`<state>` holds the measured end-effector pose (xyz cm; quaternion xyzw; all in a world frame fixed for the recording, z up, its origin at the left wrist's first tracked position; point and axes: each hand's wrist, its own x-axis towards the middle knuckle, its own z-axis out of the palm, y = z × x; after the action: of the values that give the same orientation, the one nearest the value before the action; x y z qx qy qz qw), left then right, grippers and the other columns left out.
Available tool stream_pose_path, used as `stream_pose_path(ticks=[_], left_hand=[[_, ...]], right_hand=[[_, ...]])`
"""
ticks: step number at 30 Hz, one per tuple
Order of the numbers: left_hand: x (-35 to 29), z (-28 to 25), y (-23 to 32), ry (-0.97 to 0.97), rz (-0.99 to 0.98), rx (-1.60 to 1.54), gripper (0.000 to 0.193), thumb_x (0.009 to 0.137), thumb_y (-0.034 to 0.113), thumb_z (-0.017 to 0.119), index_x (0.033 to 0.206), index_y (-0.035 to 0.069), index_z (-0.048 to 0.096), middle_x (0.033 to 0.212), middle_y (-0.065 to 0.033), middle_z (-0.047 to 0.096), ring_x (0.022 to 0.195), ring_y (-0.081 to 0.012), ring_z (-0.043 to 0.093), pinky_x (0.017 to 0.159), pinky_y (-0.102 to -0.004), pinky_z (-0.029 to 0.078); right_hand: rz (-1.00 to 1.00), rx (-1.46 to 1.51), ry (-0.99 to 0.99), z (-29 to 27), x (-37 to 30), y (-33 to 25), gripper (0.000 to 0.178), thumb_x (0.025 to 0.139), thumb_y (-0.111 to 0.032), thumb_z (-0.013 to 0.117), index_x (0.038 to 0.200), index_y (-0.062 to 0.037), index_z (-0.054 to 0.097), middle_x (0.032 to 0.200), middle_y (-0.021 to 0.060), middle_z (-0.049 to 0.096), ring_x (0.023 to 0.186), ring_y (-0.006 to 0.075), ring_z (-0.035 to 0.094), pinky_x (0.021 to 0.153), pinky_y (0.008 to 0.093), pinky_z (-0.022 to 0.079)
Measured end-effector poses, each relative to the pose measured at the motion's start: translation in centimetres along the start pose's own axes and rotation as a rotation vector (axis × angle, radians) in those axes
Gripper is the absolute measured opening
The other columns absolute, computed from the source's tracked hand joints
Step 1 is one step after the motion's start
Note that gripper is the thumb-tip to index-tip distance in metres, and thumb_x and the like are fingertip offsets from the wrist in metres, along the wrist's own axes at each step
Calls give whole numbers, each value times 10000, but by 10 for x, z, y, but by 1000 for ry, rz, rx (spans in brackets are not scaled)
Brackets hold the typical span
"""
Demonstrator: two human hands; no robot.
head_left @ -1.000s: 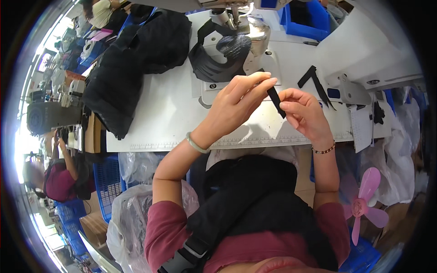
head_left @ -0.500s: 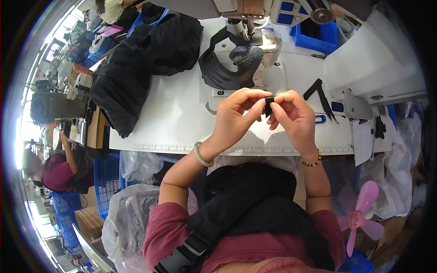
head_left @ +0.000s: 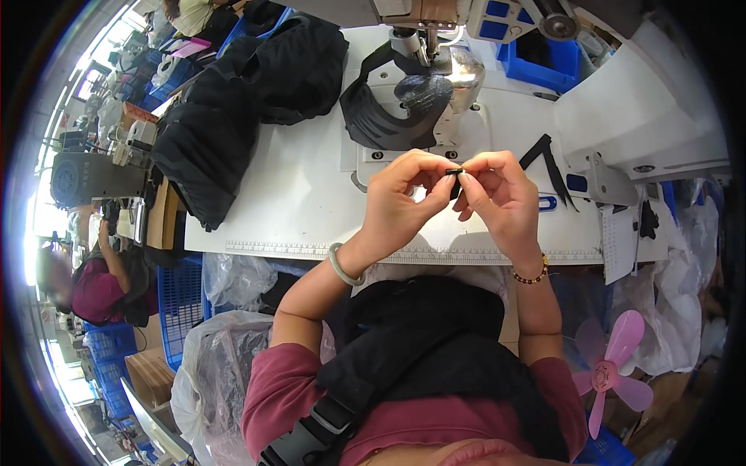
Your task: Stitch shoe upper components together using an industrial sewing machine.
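Both hands raised over the white table, meeting just in front of the sewing machine. Left hand and right hand each pinch one end of a small black strap piece between thumb and forefinger (grip pressed tight, fingertips nearly touching). Black curved fabric part sits under the needle; black garment pile lies on the table's left.

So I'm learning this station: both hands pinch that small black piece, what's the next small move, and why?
Probably carry the small black piece forward to the sewing machine's needle area. The left hand and right hand pinch it together above the white table, short of the black part under the machine.
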<state>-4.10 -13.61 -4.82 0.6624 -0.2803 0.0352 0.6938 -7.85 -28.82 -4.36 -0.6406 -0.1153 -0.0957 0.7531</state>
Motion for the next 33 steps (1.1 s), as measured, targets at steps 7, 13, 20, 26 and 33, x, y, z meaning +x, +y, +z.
stream_pose_path(ticks=[7, 13, 20, 26, 33], left_hand=[[-1, -3, 1, -10, -71, -40, 145, 795, -38, 616, 934, 1, 631, 850, -35, 598, 730, -63, 574, 622, -183, 461], [-3, 4, 7, 112, -136, -88, 81, 823, 1, 617, 904, -8, 618, 810, -21, 606, 684, -55, 581, 596, -180, 465], [-3, -2, 16, 61, -330, -207, 86, 850, 51, 599, 883, -7, 545, 731, -27, 594, 623, -49, 563, 502, -187, 456], [3, -13, 22, -5, -350, -292, 94, 852, 66, 592, 875, -6, 537, 693, -34, 582, 582, -59, 557, 475, -187, 448], [27, -32, 45, -204, -418, -125, 88, 852, 69, 590, 882, -4, 554, 708, -23, 575, 571, -51, 536, 460, -183, 429]], right_hand=[[-28, -141, -20, -1, 2, 0, 131, 855, -16, 589, 956, 9, 510, 831, 61, 604, 644, 77, 606, 495, 189, 488], [4, -130, 93, 16, -8, 0, 181, 861, -2, 565, 1026, -9, 493, 880, 53, 560, 654, 69, 587, 499, 199, 498], [-165, -226, -74, -3, 1, -2, 298, 846, 18, 576, 1128, -7, 483, 860, 60, 548, 632, 89, 550, 572, 223, 483], [-357, -668, -238, -14, 13, -20, 261, 789, -60, 681, 1023, -37, 567, 875, 49, 539, 649, 114, 560, 576, 235, 475], [-410, -690, -217, -8, 22, -30, 257, 802, -69, 673, 1027, -33, 554, 898, 56, 541, 646, 104, 572, 537, 226, 468]])
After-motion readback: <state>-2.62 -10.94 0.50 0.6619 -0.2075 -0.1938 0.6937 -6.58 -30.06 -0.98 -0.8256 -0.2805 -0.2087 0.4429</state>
